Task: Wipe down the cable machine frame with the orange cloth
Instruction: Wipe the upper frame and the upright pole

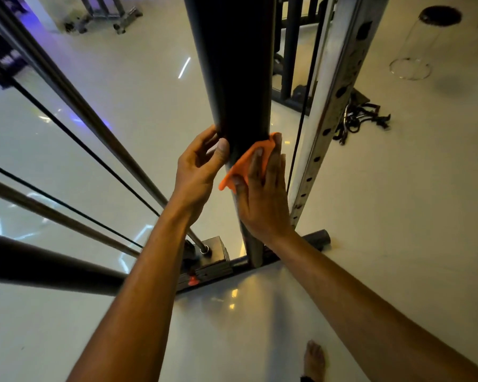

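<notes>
So from the head cam, looking down: the right hand [262,188] has the orange cloth [244,164] pressed flat against the dark upright post [232,78] of the cable machine, fingers straight and spread over the fabric, roughly midway up the part of the post you can see. The left hand [200,166] is on the other side of the same post, fingers loosely curled around its edge with the thumb on the front, looks like it's just steadying.

Progress-wise, I'd say mid-job. Can't tell which bits are already clean since the finish shows no obvious streaks, but the lower post, the base bar [260,261] and the perforated chrome upright [340,78] probably still need a pass.

Counts: one cloth, two hands, one dark post, one chrome upright with holes, several slanted guide rods [75,106] on the left (three I can count for sure), one tangle of cable handles [359,117] on the floor [398,216], one bare foot [313,359].
</notes>
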The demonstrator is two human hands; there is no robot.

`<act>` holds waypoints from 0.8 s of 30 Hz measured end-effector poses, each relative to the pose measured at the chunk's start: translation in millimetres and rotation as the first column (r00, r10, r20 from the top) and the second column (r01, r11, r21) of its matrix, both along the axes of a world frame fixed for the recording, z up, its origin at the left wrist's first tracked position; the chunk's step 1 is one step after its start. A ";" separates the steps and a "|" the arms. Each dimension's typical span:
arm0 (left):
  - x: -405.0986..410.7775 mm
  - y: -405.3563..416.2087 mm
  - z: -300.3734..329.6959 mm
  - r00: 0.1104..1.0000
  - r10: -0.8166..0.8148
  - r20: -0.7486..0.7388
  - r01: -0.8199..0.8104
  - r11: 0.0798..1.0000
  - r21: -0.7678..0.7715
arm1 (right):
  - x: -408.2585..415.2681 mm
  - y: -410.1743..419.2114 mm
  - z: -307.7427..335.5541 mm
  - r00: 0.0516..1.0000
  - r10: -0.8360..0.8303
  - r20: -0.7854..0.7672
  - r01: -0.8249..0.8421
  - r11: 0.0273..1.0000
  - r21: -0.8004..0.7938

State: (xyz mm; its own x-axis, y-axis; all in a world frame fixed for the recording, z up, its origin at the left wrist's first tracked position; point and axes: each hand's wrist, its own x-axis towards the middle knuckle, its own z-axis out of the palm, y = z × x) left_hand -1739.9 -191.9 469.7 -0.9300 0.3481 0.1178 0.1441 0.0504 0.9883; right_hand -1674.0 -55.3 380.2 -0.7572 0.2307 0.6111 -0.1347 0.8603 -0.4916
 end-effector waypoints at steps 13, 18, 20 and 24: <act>2.7 5.1 -62.9 0.999 -0.016 -0.046 0.016 1.000 -0.007 | -21.8 3.1 -64.0 0.991 0.045 -0.128 -0.032 0.994 0.104; 13.9 8.1 -87.2 0.987 -0.019 -0.157 0.031 0.997 0.071 | -10.5 9.9 -102.7 0.983 0.110 -0.144 -0.090 0.986 0.141; 11.0 7.1 -98.2 0.982 -0.017 -0.187 0.033 0.996 0.080 | 6.9 17.9 -155.4 0.985 0.162 -0.052 -0.153 0.977 0.146; 8.8 3.2 -134.4 0.986 -0.052 -0.159 0.059 0.997 0.039 | 0.8 30.7 -189.9 0.980 0.198 0.014 -0.197 0.969 0.150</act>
